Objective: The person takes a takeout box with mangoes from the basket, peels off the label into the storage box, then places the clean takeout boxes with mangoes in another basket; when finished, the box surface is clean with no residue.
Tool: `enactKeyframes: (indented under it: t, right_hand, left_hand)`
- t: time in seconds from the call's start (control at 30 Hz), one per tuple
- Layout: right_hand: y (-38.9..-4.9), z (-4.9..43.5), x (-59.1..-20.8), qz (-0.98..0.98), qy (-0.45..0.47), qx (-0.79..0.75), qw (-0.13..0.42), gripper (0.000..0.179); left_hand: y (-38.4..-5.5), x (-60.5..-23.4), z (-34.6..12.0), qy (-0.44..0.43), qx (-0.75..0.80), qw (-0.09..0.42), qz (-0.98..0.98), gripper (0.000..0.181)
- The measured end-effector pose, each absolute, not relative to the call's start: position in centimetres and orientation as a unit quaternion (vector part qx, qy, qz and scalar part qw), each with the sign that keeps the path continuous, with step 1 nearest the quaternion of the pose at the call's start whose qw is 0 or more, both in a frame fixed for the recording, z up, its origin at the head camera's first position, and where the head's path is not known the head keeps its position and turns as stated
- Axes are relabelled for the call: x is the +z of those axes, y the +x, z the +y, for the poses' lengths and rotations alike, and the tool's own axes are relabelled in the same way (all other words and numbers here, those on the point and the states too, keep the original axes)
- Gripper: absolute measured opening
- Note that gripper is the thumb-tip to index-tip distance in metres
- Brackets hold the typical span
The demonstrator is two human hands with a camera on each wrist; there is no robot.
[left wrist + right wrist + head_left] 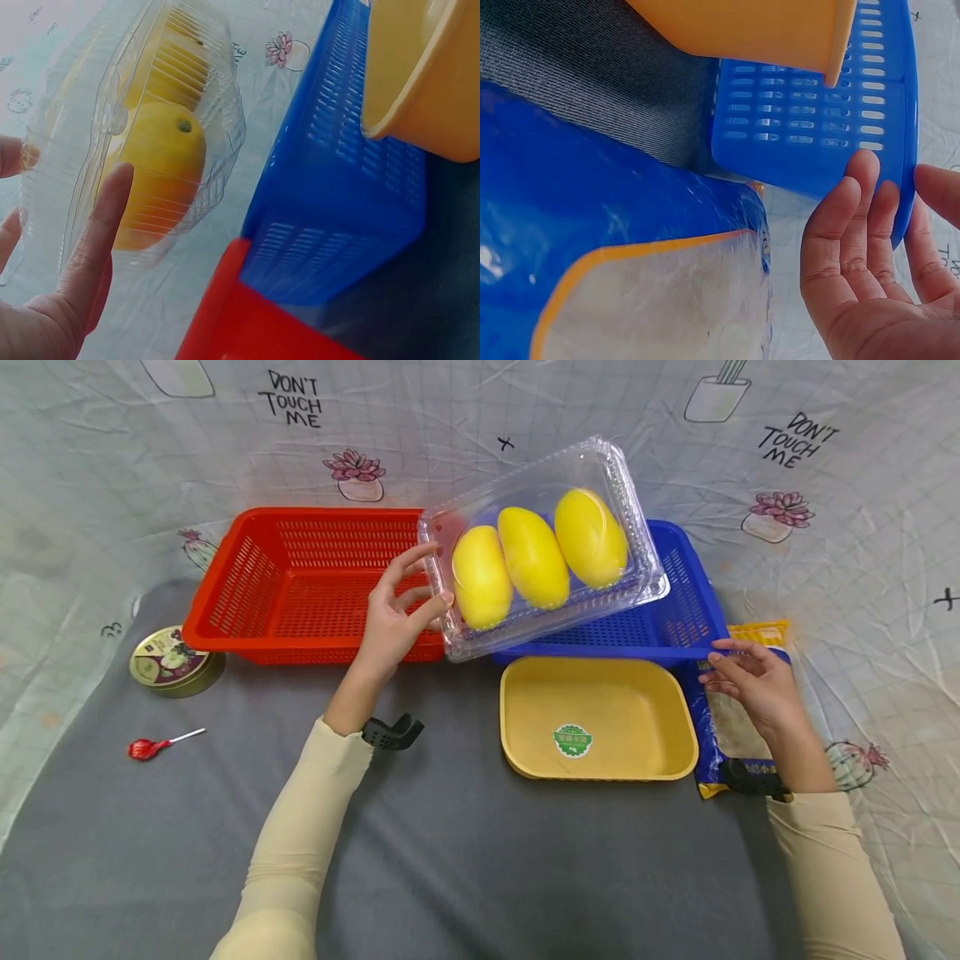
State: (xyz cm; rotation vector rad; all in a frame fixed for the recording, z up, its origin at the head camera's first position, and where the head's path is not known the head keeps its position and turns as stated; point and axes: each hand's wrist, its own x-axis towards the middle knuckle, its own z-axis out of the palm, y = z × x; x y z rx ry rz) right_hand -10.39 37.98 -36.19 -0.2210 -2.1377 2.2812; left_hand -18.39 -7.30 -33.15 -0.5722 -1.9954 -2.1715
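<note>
My left hand [397, 610] grips the left end of a clear plastic box [645, 556], thumb on the near side and fingers around the edge. Three yellow mangoes [532, 557] lie inside it; the left wrist view shows an orange blush and a stem spot on one mango [157, 161]. The box is tilted and held over the blue basket [690, 602], hiding much of it. At that basket's front right corner, my right hand [765, 689] pinches the rim between thumb and index finger. Its other fingers [829, 225] lie loosely by the basket's outer wall.
A red basket [258, 643] stands left of the blue one. In front is a yellow tub [637, 718], beside a blue and yellow bag [738, 727]. A round tin [176, 664] and a red lollipop [146, 748] lie at the left. Patterned cloth [450, 410] hangs behind.
</note>
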Motion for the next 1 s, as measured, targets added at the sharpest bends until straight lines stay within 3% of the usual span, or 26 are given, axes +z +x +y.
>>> enactKeyframes:
  t: [1.0]
  right_hand:
    - [-10.4, 37.6, -36.8, -0.638, -0.057, 0.768, 0.024, 0.017]
  left_hand:
    - [-20.8, -34.4, -1.3, -0.108, -0.747, 0.0, -0.656, 0.055]
